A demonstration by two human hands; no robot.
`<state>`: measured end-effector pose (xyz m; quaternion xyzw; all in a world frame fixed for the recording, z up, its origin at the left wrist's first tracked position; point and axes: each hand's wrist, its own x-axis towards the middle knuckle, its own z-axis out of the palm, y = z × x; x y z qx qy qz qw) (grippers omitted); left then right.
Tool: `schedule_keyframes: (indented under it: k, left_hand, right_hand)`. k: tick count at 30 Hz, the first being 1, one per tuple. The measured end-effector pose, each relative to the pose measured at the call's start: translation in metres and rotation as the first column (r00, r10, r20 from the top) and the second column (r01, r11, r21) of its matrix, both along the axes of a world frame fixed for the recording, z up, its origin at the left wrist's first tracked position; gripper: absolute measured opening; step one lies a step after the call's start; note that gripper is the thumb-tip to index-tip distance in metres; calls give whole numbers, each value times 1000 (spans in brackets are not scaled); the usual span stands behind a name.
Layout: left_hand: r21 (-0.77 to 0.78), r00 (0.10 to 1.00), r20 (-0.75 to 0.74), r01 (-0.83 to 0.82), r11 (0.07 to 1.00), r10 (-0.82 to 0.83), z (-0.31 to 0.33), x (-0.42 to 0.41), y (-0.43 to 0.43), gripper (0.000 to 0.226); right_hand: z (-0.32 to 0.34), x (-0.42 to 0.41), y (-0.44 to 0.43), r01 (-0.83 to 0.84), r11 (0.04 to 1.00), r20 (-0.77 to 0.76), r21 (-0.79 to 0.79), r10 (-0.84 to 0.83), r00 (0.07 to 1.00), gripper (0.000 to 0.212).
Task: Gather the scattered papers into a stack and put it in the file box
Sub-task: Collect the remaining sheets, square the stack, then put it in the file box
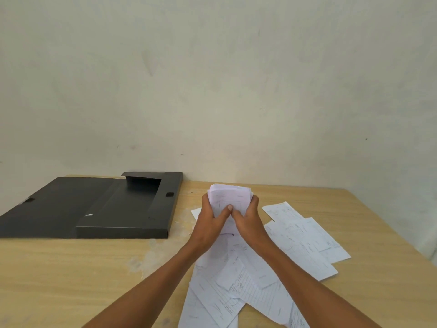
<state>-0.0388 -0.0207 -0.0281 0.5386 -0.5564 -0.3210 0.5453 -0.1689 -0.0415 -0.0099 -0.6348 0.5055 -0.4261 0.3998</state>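
A stack of white papers (229, 196) stands nearly upright above the table, held from both sides. My left hand (211, 218) grips its left edge with the thumb pressed on the front sheet. My right hand (248, 218) grips the right edge, thumb beside the left one. Several loose printed sheets (305, 242) lie scattered on the table under and to the right of my arms, and more loose sheets (227, 294) overlap near the front edge. The black file box (123, 209) lies open and flat to the left, its tray part nearest the papers.
The light wooden table (71, 275) runs up to a pale wall (212, 91) at the back. Its right edge (402, 235) slants away beyond the scattered sheets. The box lid (47, 204) spreads out to the far left.
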Motion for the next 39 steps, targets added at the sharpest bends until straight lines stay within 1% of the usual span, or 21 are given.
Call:
schedule_keyframes:
  k: [2, 4, 6, 10, 12, 14, 16, 18, 19, 20, 22, 23, 25, 28, 31, 33, 34, 35, 36, 37, 39]
  left_hand:
    - [41, 999, 23, 45, 998, -46, -1, 2, -1, 46]
    - [28, 997, 69, 42, 999, -43, -1, 6, -4, 37]
    - [-11, 996, 82, 18, 1000, -17, 4, 14, -8, 29]
    - [-32, 995, 18, -100, 994, 101, 24, 43, -13, 34]
    - [6, 985, -42, -165, 986, 165, 31, 58, -13, 31]
    - [96, 982, -38, -181, 979, 185, 30, 71, -11, 31]
    - [268, 992, 60, -124, 955, 112, 25, 77, -10, 30]
    - [423, 984, 177, -94, 901, 19, 15, 76, -9, 25]
    - [472, 978, 209, -106, 875, 5, 11, 73, -10, 23]
    - [507, 974, 225, -124, 853, 8, 8, 69, -11, 23]
    - [535, 968, 250, -162, 829, 28, 6, 61, -18, 29]
    - [536, 963, 267, -176, 826, 32, 7, 56, -20, 32]
    - [526, 964, 265, -160, 835, 18, 10, 43, -26, 34]
    - [518, 989, 143, -50, 854, -28, 16, 23, -28, 31]
    - [502, 998, 43, 17, 865, -45, 18, 8, -26, 25]
    - [487, 999, 11, 41, 873, -53, 18, 6, -23, 25]
    - [478, 999, 3, 44, 877, -52, 18, 7, -22, 25]
    - [473, 999, -2, 35, 880, -39, 19, 11, -20, 25]
    - [468, 1000, -4, 19, 883, -19, 20, 16, -20, 23]
    - [473, 1000, -5, -9, 881, 14, 19, 22, -20, 20]
    - [515, 996, -29, -57, 855, 84, 18, 34, -19, 16]
  right_hand:
    - [1, -1, 1, -50, 997, -76, 57, 54, 996, 41]
    - [4, -2, 0, -48, 998, -121, 43, 53, 991, 40]
    - [13, -3, -3, -57, 998, -113, 29, 60, 992, 38]
    - [29, -20, -17, -116, 993, -108, 24, 118, 987, 39]
    - [28, -38, -28, -67, 998, -191, 17, 69, 979, 37]
    - [21, -61, -41, 26, 1000, -326, 2, -24, 945, 34]
    - [15, -87, -51, 158, 987, -501, -6, -140, 854, 36]
    - [8, -118, -56, 334, 942, -711, 16, -225, 667, 49]
    - [2, -134, -58, 418, 907, -794, 53, -215, 568, 61]
    - [-2, -149, -59, 489, 865, -843, 115, -176, 509, 78]
    - [-8, -167, -53, 544, 806, -877, 234, -67, 476, 112]
    - [-10, -170, -51, 528, 810, -882, 255, -29, 469, 119]
    - [-9, -163, -48, 458, 856, -880, 239, -9, 475, 115]
    - [-4, -136, -45, 335, 903, -841, 270, 52, 538, 125]
    - [-2, -119, -45, 219, 925, -700, 310, 66, 711, 104]
    - [-2, -116, -46, 145, 923, -497, 356, 56, 866, 93]
    - [-4, -116, -47, 125, 923, -424, 363, 44, 905, 90]
    - [-5, -117, -47, 131, 934, -400, 331, 13, 917, 88]
    - [-7, -119, -48, 165, 947, -455, 274, -23, 890, 87]
    - [-8, -122, -49, 189, 955, -556, 230, -30, 831, 89]
    - [-9, -126, -50, 203, 943, -730, 265, 59, 681, 106]
